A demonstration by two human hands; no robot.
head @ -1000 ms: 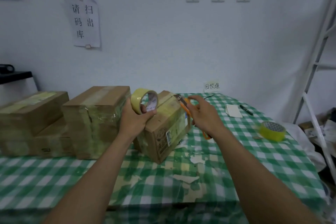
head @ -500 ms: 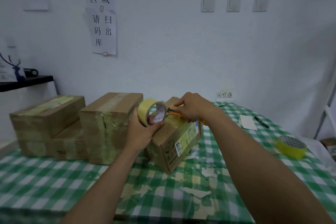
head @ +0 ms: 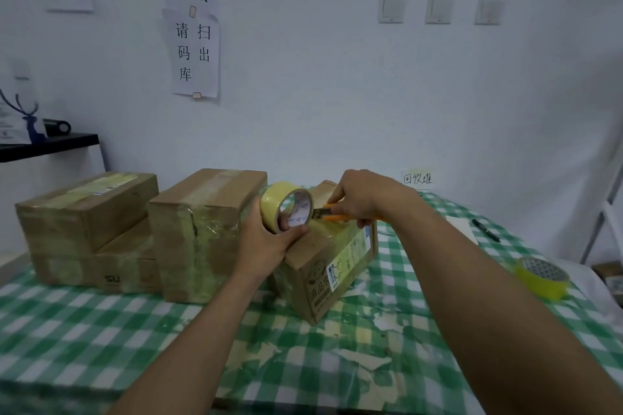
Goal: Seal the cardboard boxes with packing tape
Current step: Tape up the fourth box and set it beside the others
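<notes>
— Where do we have the tape?
— Our left hand (head: 266, 242) grips the yellow tape roll (head: 272, 203), fingers curled round it, one fingertip showing inside the core. The roll stands on edge on top of the nearest cardboard box (head: 337, 266), toward its nine o'clock end.
— And our right hand?
— Our right hand (head: 362, 195) has its fingers closed on the orange-handled scissors (head: 335, 217). The blades point to nine o'clock and their tips are right at the roll; we cannot tell whether they touch the tape.
— And around the box?
— It sits on the green checked table (head: 101, 330). At nine o'clock from it stands a taped box (head: 202, 232), then a stack of boxes (head: 87, 212) farther that way. At three o'clock, well apart, a second tape roll (head: 542, 280) lies flat.
</notes>
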